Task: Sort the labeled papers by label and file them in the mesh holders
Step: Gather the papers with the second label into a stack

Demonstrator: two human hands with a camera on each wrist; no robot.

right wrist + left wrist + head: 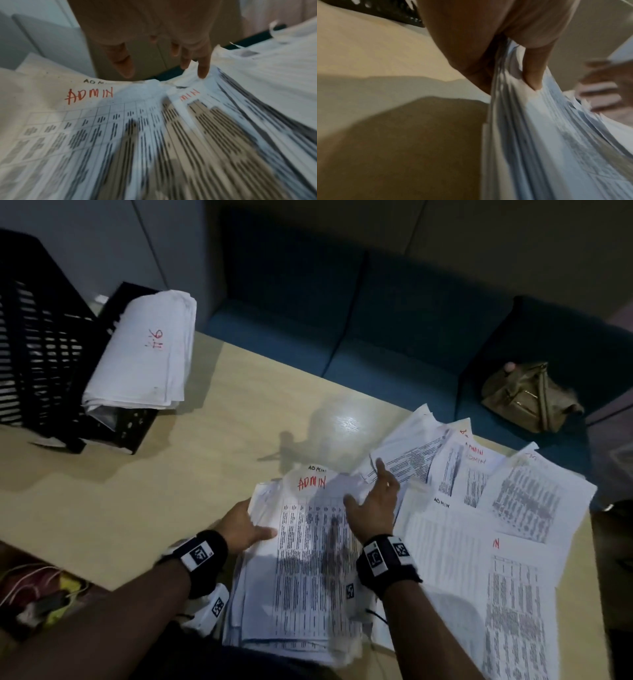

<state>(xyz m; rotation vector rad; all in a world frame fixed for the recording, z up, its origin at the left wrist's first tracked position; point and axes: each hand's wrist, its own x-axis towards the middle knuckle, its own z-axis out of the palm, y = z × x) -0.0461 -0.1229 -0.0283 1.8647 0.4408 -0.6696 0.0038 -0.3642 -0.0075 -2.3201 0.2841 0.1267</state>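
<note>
There are two hands: the left hand (pixel 245 525) at 6 o'clock and the right hand (pixel 375 501) just beside it. One gathered stack of papers (pixel 308 559) lies on the counter (pixel 205 440) at 6 o'clock. Loose sheets (pixel 479 508) spread at 4 o'clock; at least six show, and an exact count is not possible. One black mesh holder (pixel 41 344) stands at 10 o'clock, with one bundle of filed papers (pixel 147 354) in it. One olive bag (pixel 527 395) lies at 2 o'clock. Two wristbands are seen, one on each wrist.
</note>
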